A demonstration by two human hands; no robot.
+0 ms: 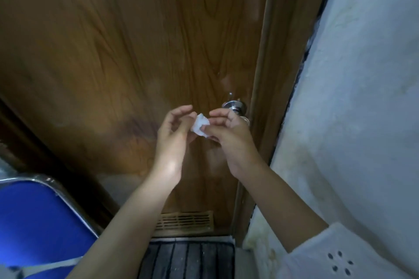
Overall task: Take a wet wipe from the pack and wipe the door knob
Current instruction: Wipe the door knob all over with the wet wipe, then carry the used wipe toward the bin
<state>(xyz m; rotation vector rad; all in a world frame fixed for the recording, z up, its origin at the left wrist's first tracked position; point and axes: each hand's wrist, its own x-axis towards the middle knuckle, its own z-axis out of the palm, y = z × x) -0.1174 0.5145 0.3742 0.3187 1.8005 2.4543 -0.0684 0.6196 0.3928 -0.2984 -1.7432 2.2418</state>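
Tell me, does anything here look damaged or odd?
Yes. The white wall right of the door shows yellowish stains, strongest near the floor, and the door has a dark blotch left of the hands. The wet wipe looks bunched up, not spread.

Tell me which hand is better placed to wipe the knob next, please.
Probably the right hand: it pinches the wet wipe and sits just below the door knob. The left hand also touches the wipe but is farther away.
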